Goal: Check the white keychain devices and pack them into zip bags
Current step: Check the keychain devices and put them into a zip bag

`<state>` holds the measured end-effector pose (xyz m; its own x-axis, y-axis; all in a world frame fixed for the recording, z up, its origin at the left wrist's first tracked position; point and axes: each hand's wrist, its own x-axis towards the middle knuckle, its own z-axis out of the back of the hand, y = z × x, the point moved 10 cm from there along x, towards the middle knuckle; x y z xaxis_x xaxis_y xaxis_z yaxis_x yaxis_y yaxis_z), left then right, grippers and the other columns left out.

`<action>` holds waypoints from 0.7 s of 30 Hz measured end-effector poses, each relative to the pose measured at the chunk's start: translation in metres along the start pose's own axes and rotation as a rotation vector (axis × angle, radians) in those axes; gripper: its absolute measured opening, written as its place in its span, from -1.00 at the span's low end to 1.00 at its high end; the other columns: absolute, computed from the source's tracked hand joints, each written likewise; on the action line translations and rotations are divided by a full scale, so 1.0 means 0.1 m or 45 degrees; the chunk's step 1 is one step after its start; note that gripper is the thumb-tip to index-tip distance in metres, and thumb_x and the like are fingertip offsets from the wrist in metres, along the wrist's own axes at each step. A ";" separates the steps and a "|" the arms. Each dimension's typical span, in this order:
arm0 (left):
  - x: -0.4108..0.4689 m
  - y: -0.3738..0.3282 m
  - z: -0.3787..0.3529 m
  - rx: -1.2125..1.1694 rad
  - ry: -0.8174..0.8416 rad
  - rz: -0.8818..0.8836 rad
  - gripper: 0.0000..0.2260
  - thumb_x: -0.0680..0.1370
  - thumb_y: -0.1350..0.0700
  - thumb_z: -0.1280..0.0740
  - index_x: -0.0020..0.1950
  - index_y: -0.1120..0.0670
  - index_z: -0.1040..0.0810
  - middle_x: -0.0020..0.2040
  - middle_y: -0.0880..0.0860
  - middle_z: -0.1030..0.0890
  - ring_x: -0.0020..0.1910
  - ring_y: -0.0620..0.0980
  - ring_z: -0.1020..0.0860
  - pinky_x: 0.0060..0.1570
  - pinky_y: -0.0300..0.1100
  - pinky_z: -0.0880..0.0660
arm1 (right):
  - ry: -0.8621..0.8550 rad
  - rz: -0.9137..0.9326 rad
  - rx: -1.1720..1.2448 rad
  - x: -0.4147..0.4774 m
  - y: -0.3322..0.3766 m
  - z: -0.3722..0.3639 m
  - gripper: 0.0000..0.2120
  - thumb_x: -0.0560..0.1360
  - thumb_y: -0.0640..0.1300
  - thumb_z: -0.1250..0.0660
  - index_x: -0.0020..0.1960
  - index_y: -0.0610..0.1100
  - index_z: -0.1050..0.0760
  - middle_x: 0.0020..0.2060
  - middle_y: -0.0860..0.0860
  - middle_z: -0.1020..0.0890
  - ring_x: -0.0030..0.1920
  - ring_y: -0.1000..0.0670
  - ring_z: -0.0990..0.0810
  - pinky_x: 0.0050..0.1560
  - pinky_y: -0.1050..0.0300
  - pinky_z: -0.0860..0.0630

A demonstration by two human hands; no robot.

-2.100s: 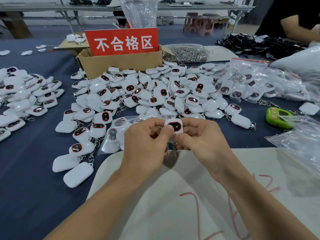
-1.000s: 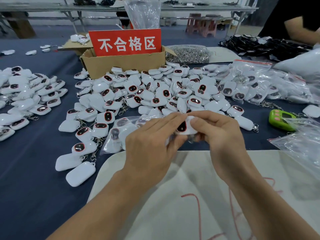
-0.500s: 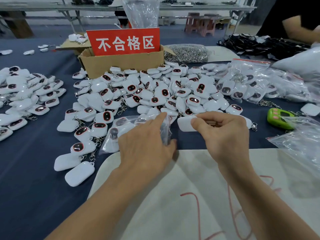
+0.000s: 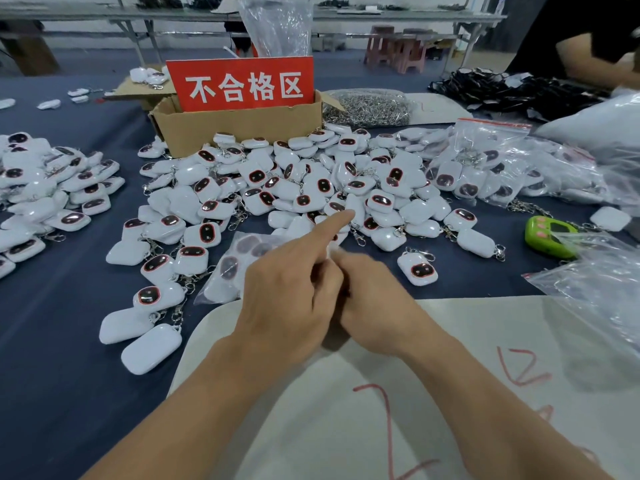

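My left hand (image 4: 291,292) and my right hand (image 4: 375,301) meet at the mouth of a clear zip bag (image 4: 239,268) that lies on the blue cloth with several white keychain devices inside. The left hand's index finger points straight out over the pile; its other fingers curl at the bag's edge. The right hand's fingers curl around a white keychain device (image 4: 331,250), of which only a corner shows between the hands. A large pile of white devices (image 4: 311,188) lies just beyond. One device (image 4: 417,269) lies alone to the right of my hands.
A cardboard box (image 4: 242,128) with a red sign stands behind the pile. More devices (image 4: 52,188) lie at the left, filled zip bags (image 4: 485,168) at the right, a green device (image 4: 549,237) and empty bags (image 4: 599,282) nearer. A white sheet (image 4: 450,393) lies under my arms. Another person's arm (image 4: 599,60) is at far right.
My right hand has drawn in from the right and closed against my left hand at the bag's mouth. The device it held out is now mostly hidden. My left index finger has straightened.
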<state>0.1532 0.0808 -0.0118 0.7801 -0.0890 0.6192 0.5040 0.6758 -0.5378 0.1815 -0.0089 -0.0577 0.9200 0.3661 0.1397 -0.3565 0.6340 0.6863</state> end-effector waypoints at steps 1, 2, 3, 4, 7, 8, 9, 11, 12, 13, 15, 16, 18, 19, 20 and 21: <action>0.00 0.00 0.01 -0.002 -0.010 -0.003 -0.51 0.54 0.23 -0.27 0.46 -0.03 -0.53 -0.31 -0.23 -0.37 -0.29 -0.22 -0.38 -0.16 -0.43 -0.32 | 0.066 -0.005 -0.055 0.00 -0.01 -0.05 -0.76 0.45 -0.37 -0.23 -0.09 -0.05 -0.51 -0.19 0.04 -0.65 -0.14 -0.09 -0.59 -0.15 -0.04 -0.49; 0.00 0.00 0.02 0.009 -0.023 0.005 -0.51 0.53 0.23 -0.28 0.46 -0.03 -0.54 -0.32 -0.21 -0.39 -0.30 -0.22 -0.39 -0.17 -0.42 -0.32 | 0.067 -0.001 -0.056 -0.01 -0.01 -0.04 -0.74 0.44 -0.36 -0.23 -0.12 -0.01 -0.50 -0.22 0.10 -0.63 -0.17 -0.03 -0.59 -0.17 0.00 -0.48; 0.00 0.02 0.03 0.026 -0.039 0.024 -0.51 0.52 0.22 -0.28 0.45 -0.03 -0.54 -0.32 -0.19 -0.40 -0.31 -0.20 -0.39 -0.19 -0.40 -0.32 | 0.008 -0.007 0.012 -0.02 0.00 0.02 -0.72 0.43 -0.34 -0.23 -0.16 0.04 -0.51 -0.27 0.15 -0.63 -0.21 0.06 -0.59 -0.19 0.08 -0.48; 0.00 0.04 0.03 0.041 -0.049 0.050 -0.50 0.51 0.20 -0.29 0.45 -0.04 -0.54 -0.33 -0.16 -0.42 -0.32 -0.17 -0.38 -0.22 -0.38 -0.32 | -0.093 -0.034 0.132 -0.04 -0.01 0.13 -0.72 0.42 -0.31 -0.23 -0.18 0.06 -0.56 -0.30 0.19 -0.65 -0.22 0.13 -0.62 -0.19 0.15 -0.51; -0.01 0.15 -0.07 0.065 0.051 0.164 -0.50 0.50 0.14 -0.28 0.45 -0.10 -0.52 -0.35 -0.12 -0.48 -0.30 -0.10 -0.43 -0.24 -0.24 -0.36 | -0.551 -0.285 0.213 -0.15 -0.32 0.59 -0.70 0.42 -0.19 -0.24 -0.17 0.11 -0.70 -0.25 0.18 -0.73 -0.16 0.10 -0.70 0.00 0.14 -0.62; -0.02 0.20 -0.14 0.093 0.124 0.206 -0.51 0.50 0.10 -0.27 0.44 -0.15 -0.51 -0.35 -0.12 -0.51 -0.29 -0.09 -0.45 -0.22 -0.20 -0.39 | -0.655 -0.397 0.075 -0.21 -0.44 0.73 -0.73 0.44 -0.17 -0.26 -0.14 0.09 -0.70 -0.22 0.13 -0.74 -0.11 0.01 -0.70 0.03 0.07 -0.62; -0.03 0.26 -0.22 0.148 0.208 0.238 -0.51 0.50 0.07 -0.26 0.43 -0.20 -0.50 -0.34 -0.12 -0.52 -0.28 -0.08 -0.46 -0.20 -0.16 -0.40 | -0.710 -0.489 -0.094 -0.28 -0.54 0.84 -0.77 0.47 -0.16 -0.28 -0.08 0.06 -0.70 -0.18 0.07 -0.74 -0.05 -0.08 -0.68 0.04 0.02 -0.60; -0.05 0.32 -0.34 0.310 0.331 0.245 -0.51 0.52 0.02 -0.27 0.45 -0.24 -0.45 -0.33 -0.13 -0.48 -0.28 -0.10 -0.42 -0.21 -0.14 -0.35 | -0.669 -0.640 -0.346 -0.35 -0.73 0.96 -0.85 0.52 -0.07 -0.34 0.03 0.01 -0.66 -0.08 0.00 -0.72 0.07 -0.16 -0.60 0.03 -0.01 -0.53; -0.06 0.33 -0.37 0.380 0.357 0.233 -0.50 0.53 -0.01 -0.28 0.48 -0.24 -0.41 -0.32 -0.13 -0.45 -0.26 -0.08 -0.41 -0.21 -0.15 -0.31 | -0.594 -0.699 -0.417 -0.36 -0.82 0.97 -0.85 0.54 -0.01 -0.34 0.04 -0.01 -0.64 -0.05 -0.03 -0.70 0.07 -0.17 -0.56 -0.03 0.01 -0.48; -0.05 0.33 -0.39 0.434 0.369 0.224 -0.49 0.55 -0.05 -0.28 0.51 -0.24 -0.35 -0.32 -0.13 -0.44 -0.25 -0.06 -0.42 -0.22 -0.14 -0.28 | -0.509 -0.725 -0.457 -0.36 -0.88 0.94 -0.84 0.56 0.03 -0.32 -0.03 -0.05 -0.59 -0.07 -0.05 -0.67 0.01 -0.16 -0.54 -0.13 0.03 -0.41; -0.05 0.33 -0.42 0.503 0.370 0.220 -0.48 0.57 -0.13 -0.24 0.53 -0.22 -0.22 -0.30 -0.11 -0.46 -0.25 0.00 -0.47 -0.25 -0.11 -0.23 | -0.376 -0.697 -0.472 -0.32 -0.93 0.86 -0.79 0.59 0.02 -0.28 -0.13 -0.09 -0.54 -0.12 -0.04 -0.60 -0.15 -0.12 -0.47 -0.24 0.04 -0.30; -0.05 0.34 -0.43 0.527 0.371 0.228 -0.49 0.58 -0.17 -0.21 0.51 -0.21 -0.20 -0.30 -0.10 -0.48 -0.26 0.04 -0.50 -0.27 -0.09 -0.22 | -0.334 -0.672 -0.467 -0.30 -0.91 0.83 -0.82 0.60 0.02 -0.28 -0.09 -0.06 -0.55 -0.11 0.00 -0.57 -0.15 -0.10 -0.45 -0.21 0.04 -0.29; -0.06 0.37 -0.44 0.571 0.379 0.257 -0.60 0.58 -0.20 -0.18 0.40 -0.19 -0.26 -0.35 -0.10 -0.43 -0.29 0.07 -0.48 -0.29 -0.08 -0.20 | -0.309 -0.615 -0.440 -0.28 -0.86 0.79 -0.91 0.58 0.04 -0.32 0.00 0.06 -0.57 -0.12 0.10 -0.56 -0.11 -0.07 -0.47 -0.13 0.06 -0.32; -0.06 0.37 -0.43 0.605 0.380 0.264 -0.68 0.58 -0.21 -0.17 0.31 -0.17 -0.33 -0.38 -0.10 -0.38 -0.30 0.08 -0.48 -0.31 -0.08 -0.19 | -0.331 -0.567 -0.394 -0.27 -0.83 0.79 -0.94 0.56 0.04 -0.36 -0.01 0.08 -0.57 -0.16 0.14 -0.57 -0.11 -0.05 -0.49 -0.13 0.06 -0.34; -0.06 0.37 -0.42 0.650 0.381 0.268 -0.75 0.59 -0.23 -0.17 0.19 -0.16 -0.38 -0.40 -0.10 -0.34 -0.30 0.08 -0.49 -0.33 -0.08 -0.16 | -0.363 -0.509 -0.325 -0.26 -0.79 0.80 -0.96 0.54 0.03 -0.39 -0.05 0.08 -0.56 -0.22 0.15 -0.57 -0.14 -0.01 -0.51 -0.14 0.07 -0.36; -0.06 0.35 -0.40 0.692 0.382 0.270 -0.78 0.59 -0.25 -0.16 0.09 -0.15 -0.41 -0.41 -0.09 -0.32 -0.32 0.08 -0.47 -0.36 -0.08 -0.12 | -0.401 -0.453 -0.246 -0.25 -0.75 0.80 -0.92 0.52 0.03 -0.43 -0.09 0.08 -0.55 -0.28 0.15 -0.56 -0.19 0.05 -0.52 -0.18 0.10 -0.36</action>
<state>0.1815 0.0756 -0.0577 0.9511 -0.0597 0.3029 0.1296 0.9677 -0.2162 0.1985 -0.1199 -0.0558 0.9836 -0.0994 0.1502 -0.0085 0.8073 0.5901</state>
